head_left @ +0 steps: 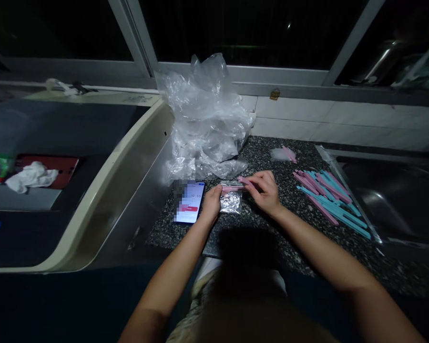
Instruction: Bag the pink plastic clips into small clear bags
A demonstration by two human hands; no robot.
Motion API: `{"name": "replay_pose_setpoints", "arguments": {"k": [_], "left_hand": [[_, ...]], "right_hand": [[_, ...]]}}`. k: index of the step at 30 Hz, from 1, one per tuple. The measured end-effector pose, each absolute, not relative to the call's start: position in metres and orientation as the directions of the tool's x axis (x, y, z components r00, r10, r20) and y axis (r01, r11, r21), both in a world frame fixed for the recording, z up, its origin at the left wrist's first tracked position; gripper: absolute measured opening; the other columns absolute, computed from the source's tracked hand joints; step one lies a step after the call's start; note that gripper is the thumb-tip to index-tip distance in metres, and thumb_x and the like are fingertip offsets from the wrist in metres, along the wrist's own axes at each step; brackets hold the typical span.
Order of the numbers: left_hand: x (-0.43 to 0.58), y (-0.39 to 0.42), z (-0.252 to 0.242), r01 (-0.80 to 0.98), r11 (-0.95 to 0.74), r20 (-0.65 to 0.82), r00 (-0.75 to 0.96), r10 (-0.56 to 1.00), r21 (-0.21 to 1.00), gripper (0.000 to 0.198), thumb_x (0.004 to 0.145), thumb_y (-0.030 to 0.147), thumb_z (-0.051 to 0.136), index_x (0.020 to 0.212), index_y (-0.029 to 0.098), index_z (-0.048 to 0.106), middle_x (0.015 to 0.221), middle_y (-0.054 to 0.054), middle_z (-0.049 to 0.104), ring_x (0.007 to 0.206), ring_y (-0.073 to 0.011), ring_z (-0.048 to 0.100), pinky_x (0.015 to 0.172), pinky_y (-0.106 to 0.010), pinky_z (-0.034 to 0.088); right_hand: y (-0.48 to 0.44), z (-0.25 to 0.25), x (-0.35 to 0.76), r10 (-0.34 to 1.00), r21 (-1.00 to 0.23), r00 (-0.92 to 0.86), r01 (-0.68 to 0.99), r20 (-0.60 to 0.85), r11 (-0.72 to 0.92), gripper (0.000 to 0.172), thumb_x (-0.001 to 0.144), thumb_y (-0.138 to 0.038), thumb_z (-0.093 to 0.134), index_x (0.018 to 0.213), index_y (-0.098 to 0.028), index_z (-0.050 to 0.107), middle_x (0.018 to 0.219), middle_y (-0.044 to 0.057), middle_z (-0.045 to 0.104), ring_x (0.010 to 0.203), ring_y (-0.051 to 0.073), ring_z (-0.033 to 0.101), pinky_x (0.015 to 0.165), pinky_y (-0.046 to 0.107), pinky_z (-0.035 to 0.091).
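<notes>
My left hand (211, 202) is closed on the left edge of a small clear plastic bag (230, 204). A pink strip lies across the upper part of that bag. Between the fingertips of my right hand (265, 191) is another pink strip (246, 181), its end close to the bag's top right corner. Whether this strip is inside the bag's mouth I cannot tell. Left of my left hand lies a lit phone (189, 202). To the right of my right hand, pink and blue strips (327, 193) are spread in a loose pile on the dark speckled counter (289, 238).
Behind my hands a large crumpled clear plastic bag (210, 114) leans towards the window. A small bag with a pink strip (284, 154) lies at the back. On the right is a sink (396, 190); on the left, a bulky cream-edged machine (128, 143) borders the counter.
</notes>
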State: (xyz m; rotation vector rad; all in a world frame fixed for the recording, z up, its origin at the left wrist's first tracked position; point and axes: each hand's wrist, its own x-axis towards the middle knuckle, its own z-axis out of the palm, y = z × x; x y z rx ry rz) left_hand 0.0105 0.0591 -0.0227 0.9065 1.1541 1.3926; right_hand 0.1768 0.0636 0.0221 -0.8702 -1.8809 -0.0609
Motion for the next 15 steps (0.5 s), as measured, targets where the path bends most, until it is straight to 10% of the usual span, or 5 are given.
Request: {"name": "replay_pose_setpoints", "arguments": {"k": [15], "left_hand": [[0.011, 0.060, -0.024, -0.255, 0.061, -0.105, -0.161, 0.981, 0.965, 0.032, 0.069, 0.044, 0.058, 0.065, 0.013, 0.060, 0.058, 0.001, 0.058, 0.057, -0.0123, 0.049, 0.059, -0.023, 0.036]], "right_hand": [[0.056, 0.024, 0.215, 0.597, -0.404, -0.132, 0.621, 0.791, 0.672, 0.008, 0.078, -0.027, 0.058, 0.080, -0.021, 0.062, 0.074, 0.003, 0.055, 0.075, 0.018, 0.050, 0.067, 0.035, 0.042]]}}
